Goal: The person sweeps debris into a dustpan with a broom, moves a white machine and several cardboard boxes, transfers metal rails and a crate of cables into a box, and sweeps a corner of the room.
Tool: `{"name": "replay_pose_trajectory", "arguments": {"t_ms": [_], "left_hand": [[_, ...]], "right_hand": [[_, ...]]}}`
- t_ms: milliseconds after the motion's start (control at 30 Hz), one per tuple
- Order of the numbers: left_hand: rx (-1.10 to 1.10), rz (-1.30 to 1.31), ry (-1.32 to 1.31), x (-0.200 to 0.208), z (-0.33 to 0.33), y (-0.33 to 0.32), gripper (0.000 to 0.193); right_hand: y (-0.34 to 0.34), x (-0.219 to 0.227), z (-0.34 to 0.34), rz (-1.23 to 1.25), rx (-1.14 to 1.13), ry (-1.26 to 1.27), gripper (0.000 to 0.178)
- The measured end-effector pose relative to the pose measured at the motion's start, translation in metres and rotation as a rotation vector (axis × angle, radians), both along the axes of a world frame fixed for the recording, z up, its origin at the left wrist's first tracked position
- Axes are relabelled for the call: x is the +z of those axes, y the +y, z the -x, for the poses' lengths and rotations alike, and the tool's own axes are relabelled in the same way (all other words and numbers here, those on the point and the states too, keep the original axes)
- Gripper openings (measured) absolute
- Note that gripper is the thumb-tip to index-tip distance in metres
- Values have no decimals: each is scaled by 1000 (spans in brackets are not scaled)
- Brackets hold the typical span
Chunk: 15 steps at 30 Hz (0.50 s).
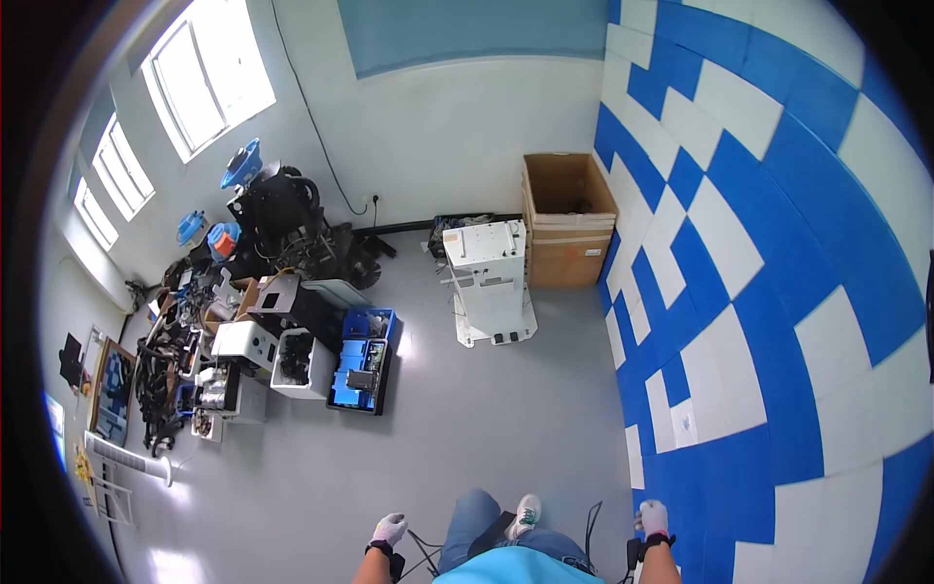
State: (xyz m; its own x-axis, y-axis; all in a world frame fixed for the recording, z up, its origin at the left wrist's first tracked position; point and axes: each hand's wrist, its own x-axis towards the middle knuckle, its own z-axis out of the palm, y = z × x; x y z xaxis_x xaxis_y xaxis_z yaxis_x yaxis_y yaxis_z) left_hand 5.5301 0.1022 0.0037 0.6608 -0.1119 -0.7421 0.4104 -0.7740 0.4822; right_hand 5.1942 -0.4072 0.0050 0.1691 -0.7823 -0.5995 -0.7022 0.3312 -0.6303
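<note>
My left hand [391, 529], in a white glove, hangs beside my left leg with its fingers curled in. It touches nothing that I can see. On the other side, my right hand [654, 518] wears a white glove too and is closed, close in front of the blue and white padded wall [700, 487]. No object shows in either hand. Black straps [659, 539] go round my wrists, and dark cables run near them. A white shoe [526, 514] stands forward on the grey floor [486, 428].
A white metal machine frame [491, 282] stands ahead, next to open cardboard boxes [567, 255]. Blue crates [358, 375], a white bin [302, 365] and piled machine parts [277, 224] line the left. A white tower fan [126, 457] is at far left.
</note>
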Motion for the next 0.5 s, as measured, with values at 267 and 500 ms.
{"name": "replay_pose_trajectory", "arguments": {"t_ms": [267,500], "left_hand": [[157,11,154,-1,-86,-28,40],[240,-27,221,-1,-239,-29,39]], "right_hand": [[-51,19,-185,-32,106,39,22],[-28,-3,-269,-259,38,188,20]]}}
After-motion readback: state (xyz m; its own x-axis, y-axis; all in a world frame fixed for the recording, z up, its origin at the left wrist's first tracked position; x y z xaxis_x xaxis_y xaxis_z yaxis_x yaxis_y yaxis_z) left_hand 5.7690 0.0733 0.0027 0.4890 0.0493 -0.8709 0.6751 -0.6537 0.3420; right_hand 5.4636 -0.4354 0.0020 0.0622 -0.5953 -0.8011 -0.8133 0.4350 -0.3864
